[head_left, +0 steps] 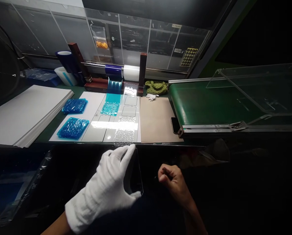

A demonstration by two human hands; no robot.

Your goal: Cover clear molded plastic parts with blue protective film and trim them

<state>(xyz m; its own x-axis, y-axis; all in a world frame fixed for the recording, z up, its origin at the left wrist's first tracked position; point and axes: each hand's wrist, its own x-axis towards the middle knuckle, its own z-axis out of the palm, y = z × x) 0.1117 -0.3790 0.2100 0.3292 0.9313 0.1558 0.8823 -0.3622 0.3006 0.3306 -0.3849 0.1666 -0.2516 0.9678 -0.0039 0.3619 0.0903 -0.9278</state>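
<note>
My left hand point(111, 179), in a white glove, grips a thin dark glass panel point(134, 174) by its edges, thumb below and fingers above. The panel is tilted nearly edge-on in front of the bench. Bare and curled, my right hand point(172, 179) is to the right of the panel and apart from it. Its fingers are closed, and whether anything small is between them cannot be made out. Just beyond the left hand, clear film point(125, 133) and a blue film strip point(110, 108) lie over a flat board point(94, 132) with outlined rectangles.
Film rolls point(131, 72) hang on a rod behind. Blue film stacks point(73, 128) and white sheets point(28, 111) lie left. A brown sheet point(155, 120), phone point(175, 125), green pouch point(156, 87) and white glove point(152, 97) are right of centre, beside a green conveyor belt point(204, 101).
</note>
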